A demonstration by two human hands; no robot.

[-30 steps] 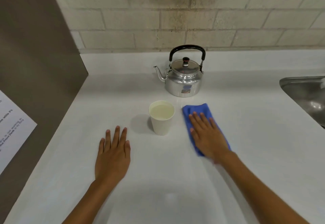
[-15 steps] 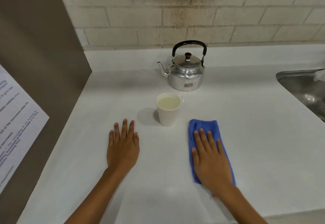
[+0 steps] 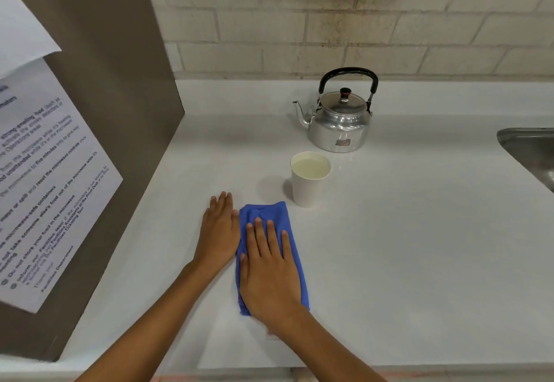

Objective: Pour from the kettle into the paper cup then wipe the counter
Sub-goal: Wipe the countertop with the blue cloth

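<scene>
A shiny metal kettle (image 3: pixel 340 125) with a black handle stands upright at the back of the white counter (image 3: pixel 419 247), its spout pointing left. In front of it stands a white paper cup (image 3: pixel 308 190) filled with pale liquid. My right hand (image 3: pixel 269 270) lies flat on a folded blue cloth (image 3: pixel 263 211), pressing it onto the counter just left of and nearer than the cup. My left hand (image 3: pixel 218 232) rests flat on the bare counter, fingers together, touching the cloth's left edge.
A brown side panel (image 3: pixel 120 82) with a printed paper notice (image 3: pixel 45 187) walls off the left. A steel sink (image 3: pixel 530 148) is set into the counter at the right edge. A brick wall runs along the back. The counter's front edge is close below my forearms.
My right hand has slid the blue cloth from beside the cup toward me and then leftward, up against my left hand. The left hand, cup and kettle stayed in place.
</scene>
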